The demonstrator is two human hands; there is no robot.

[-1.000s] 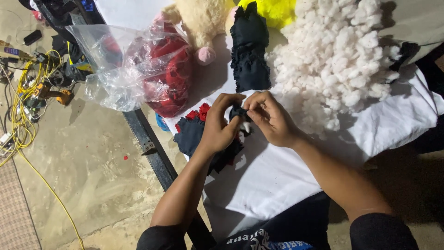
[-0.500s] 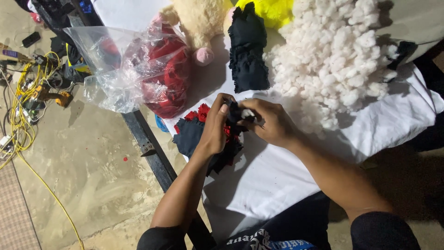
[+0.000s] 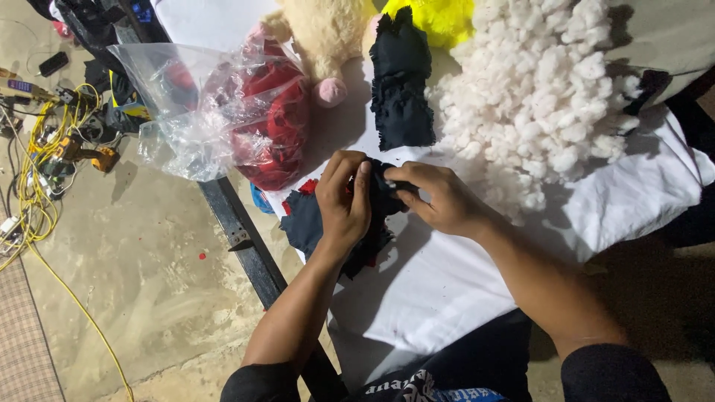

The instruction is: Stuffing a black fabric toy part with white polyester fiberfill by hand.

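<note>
Both my hands meet over a small dark navy fabric piece (image 3: pixel 381 195) with red patches, held above the white cloth (image 3: pixel 439 290) that covers the table. My left hand (image 3: pixel 342 202) wraps around the piece from the left, thumb up. From the right, my right hand (image 3: pixel 439 197) pinches its edge with the fingertips. More of the dark navy and red fabric (image 3: pixel 305 223) hangs under my left hand at the table's edge.
A stack of dark fabric pieces (image 3: pixel 402 82) lies behind my hands. A heap of white stuffing (image 3: pixel 551 97) fills the right. A clear plastic bag with red fabric (image 3: pixel 238 119), a beige plush toy (image 3: pixel 328 37) and yellow plush (image 3: pixel 439 18) lie beyond. Yellow cables (image 3: pixel 37 171) cover the floor.
My hands have closed tighter around the dark fabric piece and shifted slightly; my left thumb now lies over it. Nothing else has moved.
</note>
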